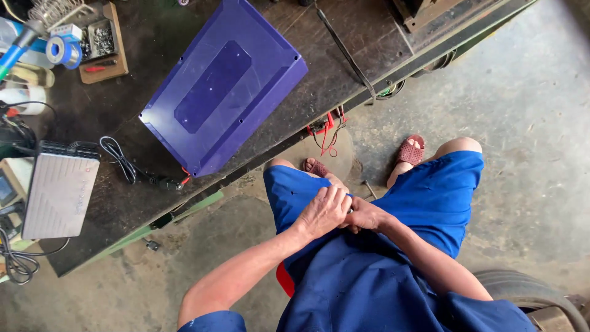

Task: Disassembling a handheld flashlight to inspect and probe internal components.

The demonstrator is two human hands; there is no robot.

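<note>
Sitting low beside the workbench, the person has both hands pressed together over the lap. The left hand (324, 211) lies on top with its fingers curled down, and it covers part of the right hand (364, 216). The right hand is closed in a fist under it. A tiny dark bit shows between the two hands, but it is too small to tell what it is, so you cannot tell if the hands hold anything. Both hands rest on the blue shorts (430, 190), well apart from the workbench (344, 74).

A little past the hands, two feet in red sandals (410, 150) stand on the grey floor (528, 110).

On the workbench, a big purple box (224, 86) lies flat near the front edge, with one corner close to that edge. Just beside its near corner lies a black cable (123, 161) with a small plug. A grey metal case (59, 189) sits near the left edge of the workbench. A small wooden tray (104, 43) with little metal bits and a roll of blue tape (61, 50) sit at the far left corner. A dark tyre (534, 295) shows on the floor behind the person.
</note>
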